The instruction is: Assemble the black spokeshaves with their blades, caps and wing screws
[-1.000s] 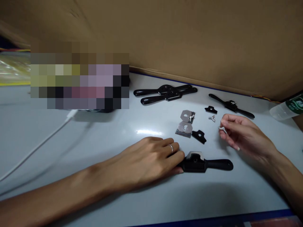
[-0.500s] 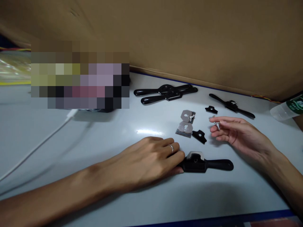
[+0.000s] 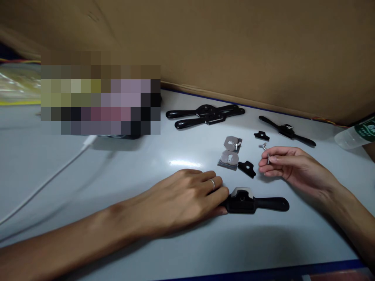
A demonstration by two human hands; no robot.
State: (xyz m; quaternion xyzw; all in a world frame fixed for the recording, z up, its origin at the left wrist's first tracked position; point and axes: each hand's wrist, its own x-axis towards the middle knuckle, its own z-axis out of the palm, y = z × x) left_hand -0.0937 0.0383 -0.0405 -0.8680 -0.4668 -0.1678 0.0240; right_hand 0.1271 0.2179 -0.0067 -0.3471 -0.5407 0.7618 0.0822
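My left hand (image 3: 187, 195) lies palm down over the left handle of a black spokeshave (image 3: 254, 203) at the front of the table, pinning it flat. My right hand (image 3: 288, 166) hovers just right of a black clamp plate (image 3: 246, 168), its fingertips pinched on a small metal screw (image 3: 268, 157). A loose wing screw (image 3: 263, 146) lies just beyond those fingertips. Two grey blades (image 3: 230, 154) lie stacked one behind the other, the far one with a wing screw on it.
Two black spokeshaves (image 3: 205, 113) lie together at the back, a third (image 3: 288, 131) to the right with a black clamp plate (image 3: 261, 135) near it. A plastic bottle (image 3: 356, 132) lies at far right. A white cable (image 3: 43, 181) runs left. Cardboard (image 3: 234, 50) walls the back.
My right hand has moved left and down toward the clamp plate, turning the small screw in its fingertips. My left hand has stayed on the spokeshave.
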